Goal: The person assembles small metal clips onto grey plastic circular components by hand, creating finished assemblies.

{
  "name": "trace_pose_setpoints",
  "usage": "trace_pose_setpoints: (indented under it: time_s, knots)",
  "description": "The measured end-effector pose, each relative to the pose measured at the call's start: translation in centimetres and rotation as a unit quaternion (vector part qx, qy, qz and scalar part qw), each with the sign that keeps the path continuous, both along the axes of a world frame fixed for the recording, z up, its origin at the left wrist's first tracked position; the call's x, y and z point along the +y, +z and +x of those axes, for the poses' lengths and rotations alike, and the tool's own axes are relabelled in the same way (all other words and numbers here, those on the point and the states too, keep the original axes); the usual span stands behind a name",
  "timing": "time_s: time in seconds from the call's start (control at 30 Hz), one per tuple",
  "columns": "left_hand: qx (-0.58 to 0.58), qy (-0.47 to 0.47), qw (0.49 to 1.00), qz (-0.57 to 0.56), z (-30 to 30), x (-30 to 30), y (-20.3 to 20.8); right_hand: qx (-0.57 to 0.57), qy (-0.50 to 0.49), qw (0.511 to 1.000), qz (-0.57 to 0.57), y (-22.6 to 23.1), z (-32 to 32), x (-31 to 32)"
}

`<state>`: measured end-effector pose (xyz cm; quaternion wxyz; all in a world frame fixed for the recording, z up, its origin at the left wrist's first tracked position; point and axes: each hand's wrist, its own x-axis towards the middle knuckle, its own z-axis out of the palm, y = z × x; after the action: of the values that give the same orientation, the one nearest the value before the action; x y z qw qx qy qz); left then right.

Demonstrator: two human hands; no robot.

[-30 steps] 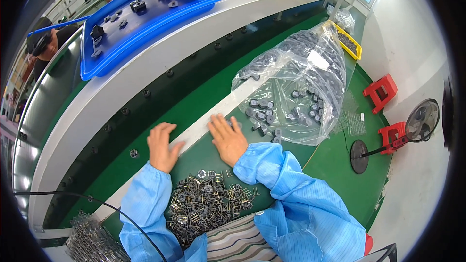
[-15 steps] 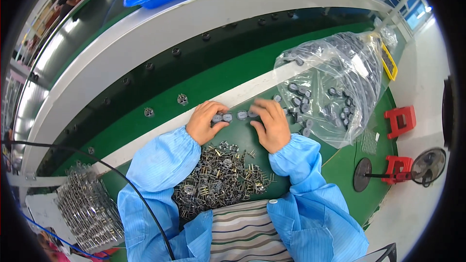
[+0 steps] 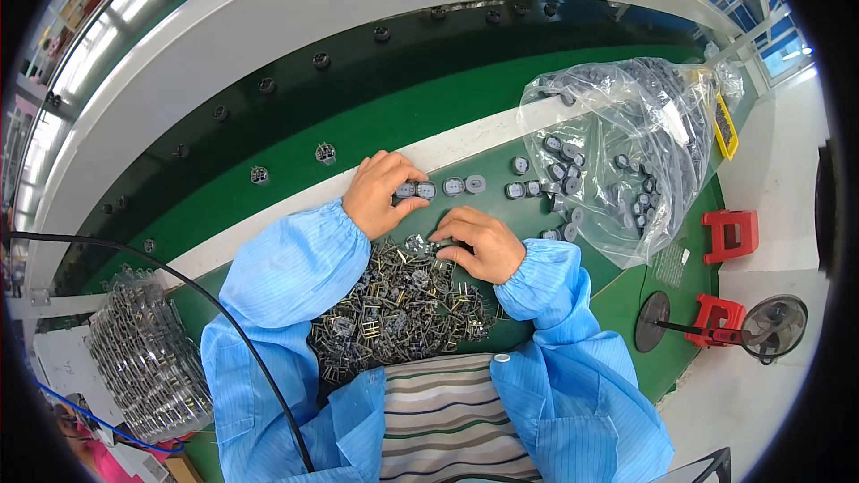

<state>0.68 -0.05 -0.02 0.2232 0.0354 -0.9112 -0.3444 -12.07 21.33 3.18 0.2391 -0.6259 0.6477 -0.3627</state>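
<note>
My left hand (image 3: 380,192) is curled at the table's white strip, thumb and fingers closed around a pair of small grey plastic caps (image 3: 425,190). Two more grey caps (image 3: 464,185) lie side by side just right of them. At the upper edge of a heap of small metal-pinned parts (image 3: 394,309), my right hand (image 3: 486,246) has its thumb and forefinger drawn together on a small pinned part (image 3: 435,249). The fingertips partly hide that piece.
A clear plastic bag (image 3: 617,161) of grey caps lies to the right, with loose caps (image 3: 523,188) by its mouth. Beyond the white strip, a green belt (image 3: 376,130) carries spaced parts. Stacked trays of metal parts (image 3: 148,358), red stools (image 3: 729,234) and a fan (image 3: 774,326) stand around.
My right hand has moved from the row of grey caps down to the top of the heap, and its fingers have come together. The left hand stays at its caps.
</note>
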Motion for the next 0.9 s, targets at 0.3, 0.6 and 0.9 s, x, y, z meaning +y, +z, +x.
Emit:
trace_pose_setpoints:
  time_s: [0.3,0.6,0.9]
  knots:
    - [-0.02,0.011,1.0,-0.004,0.3,0.1,-0.2,0.203,-0.139,0.959,-0.142,0.5,-1.5,-2.9]
    - [-0.01,-0.001,1.0,-0.005,-0.1,0.1,-0.2,0.1,-0.104,0.984,-0.101,0.7,-0.8,-0.8]
    - [-0.016,0.007,1.0,-0.015,0.3,0.0,-0.2,0.068,-0.069,0.994,-0.058,-0.2,-0.7,-1.9]
